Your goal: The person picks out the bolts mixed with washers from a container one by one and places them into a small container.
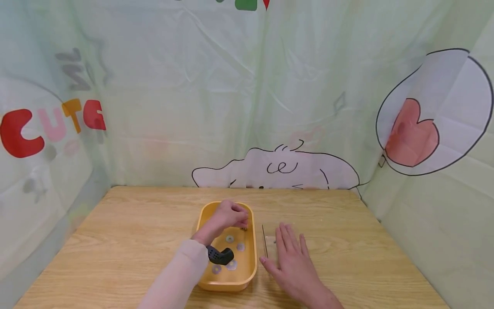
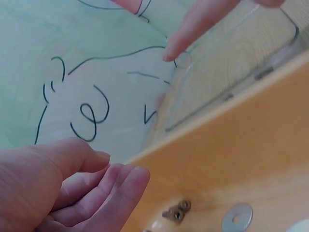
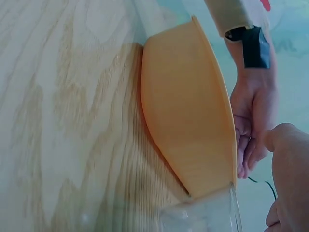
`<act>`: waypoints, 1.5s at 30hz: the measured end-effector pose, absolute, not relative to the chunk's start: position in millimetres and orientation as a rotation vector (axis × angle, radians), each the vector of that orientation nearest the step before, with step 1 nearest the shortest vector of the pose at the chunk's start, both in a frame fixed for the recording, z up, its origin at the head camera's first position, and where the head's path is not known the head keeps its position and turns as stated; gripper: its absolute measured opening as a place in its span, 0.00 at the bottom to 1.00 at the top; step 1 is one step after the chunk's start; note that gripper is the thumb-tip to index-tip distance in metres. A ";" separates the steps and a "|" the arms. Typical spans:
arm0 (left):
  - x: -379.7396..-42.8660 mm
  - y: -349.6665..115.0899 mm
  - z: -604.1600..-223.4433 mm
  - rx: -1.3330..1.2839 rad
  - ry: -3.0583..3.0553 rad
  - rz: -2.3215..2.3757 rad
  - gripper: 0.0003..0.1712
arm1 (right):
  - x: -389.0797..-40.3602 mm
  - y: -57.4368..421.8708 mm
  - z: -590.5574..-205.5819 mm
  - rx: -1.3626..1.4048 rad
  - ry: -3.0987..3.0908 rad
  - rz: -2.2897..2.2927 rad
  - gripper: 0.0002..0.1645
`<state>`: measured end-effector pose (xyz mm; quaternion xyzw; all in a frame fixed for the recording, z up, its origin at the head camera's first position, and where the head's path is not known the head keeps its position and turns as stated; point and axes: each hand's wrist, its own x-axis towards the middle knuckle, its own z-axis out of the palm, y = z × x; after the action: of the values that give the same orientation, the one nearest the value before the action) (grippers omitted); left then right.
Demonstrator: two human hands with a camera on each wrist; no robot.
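My left hand (image 1: 230, 214) is over the far end of a yellow plastic tray (image 1: 255, 262), its fingers loosely bent. In the left wrist view the thumb and fingertips come close together, and nothing shows between them. Small metal pieces like nuts or screws (image 2: 177, 212) and a flat washer (image 2: 236, 217) lie in the tray below those fingers. My right hand (image 1: 291, 262) lies with fingers extended over a clear plastic box (image 1: 271, 249), just right of the tray. In the right wrist view, part of the clear box (image 3: 203, 212) stands beside the tray's outer wall (image 3: 188, 101).
Several more washers (image 1: 231, 265) are spread on the tray floor. A black wrist device (image 1: 220, 255) hangs under the left sleeve. The wooden table (image 1: 135, 240) ends at a printed curtain (image 1: 173, 107) behind and at both sides.
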<state>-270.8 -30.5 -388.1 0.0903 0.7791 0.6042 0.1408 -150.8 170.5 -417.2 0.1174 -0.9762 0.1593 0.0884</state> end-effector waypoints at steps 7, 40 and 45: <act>-272.2 -37.1 -393.8 0.161 2.295 1.755 0.14 | -146.4 156.1 -416.5 0.405 -2.912 0.434 0.53; -278.3 -31.5 -411.4 -0.043 2.421 1.554 0.12 | -139.6 129.8 -428.2 0.580 -2.944 0.398 0.51; -278.5 -27.7 -412.5 0.009 2.406 1.548 0.11 | -139.9 129.2 -427.6 0.583 -2.965 0.392 0.51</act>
<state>-278.5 -27.7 -412.5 0.0032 0.8327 0.5358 0.1395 -139.9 129.2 -427.6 0.1911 -0.9720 0.1285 0.0473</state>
